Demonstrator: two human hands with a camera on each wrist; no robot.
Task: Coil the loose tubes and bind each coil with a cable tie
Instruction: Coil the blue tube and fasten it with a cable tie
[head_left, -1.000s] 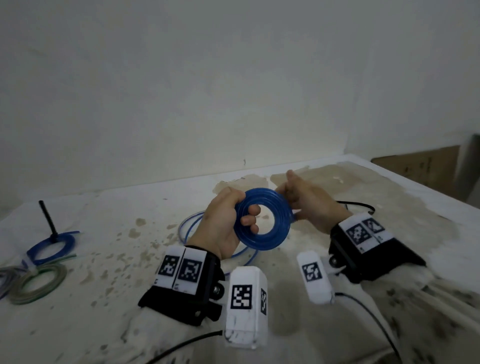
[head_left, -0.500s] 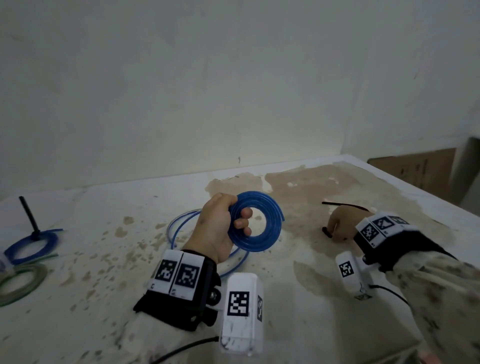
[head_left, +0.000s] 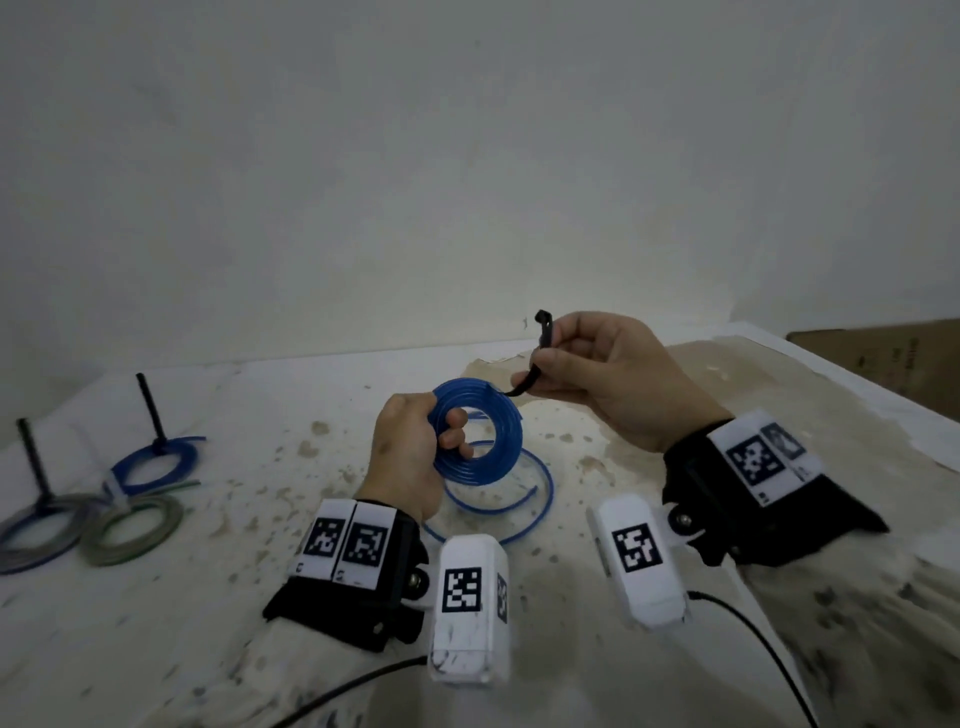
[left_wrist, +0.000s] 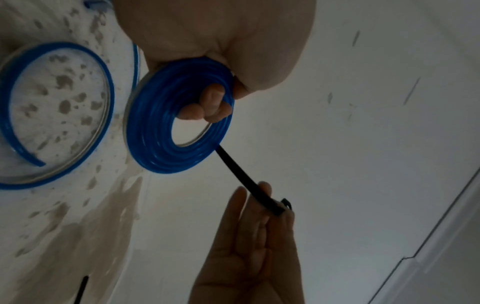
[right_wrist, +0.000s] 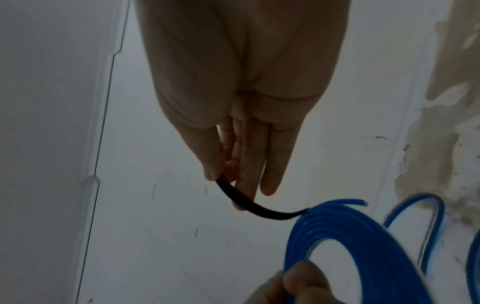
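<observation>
My left hand (head_left: 415, 457) grips a tight coil of blue tube (head_left: 485, 441) upright above the table, fingers curled through its middle (left_wrist: 207, 105). My right hand (head_left: 597, 374) pinches a black cable tie (head_left: 540, 353) between thumb and fingers, just right of and above the coil. The tie's head points up and its free end (right_wrist: 275, 214) reaches the coil's upper rim (right_wrist: 324, 222). In the left wrist view the tie (left_wrist: 241, 174) runs from the coil's edge (left_wrist: 161, 131) to my right fingers (left_wrist: 259, 222). A loose blue tube (head_left: 509, 499) lies curled on the table beneath the coil.
At the far left lie bound coils: a blue one (head_left: 156, 462), a grey-green one (head_left: 135, 530) and a grey-blue one (head_left: 36, 535), with two black ties (head_left: 153, 415) standing upright. The white table (head_left: 208, 623) is stained. A cardboard box (head_left: 883, 358) sits at right, a wall behind.
My right hand left the coil, reached right to the table, took up the black cable tie and brought it back to the coil's rim. The left hand kept its grip.
</observation>
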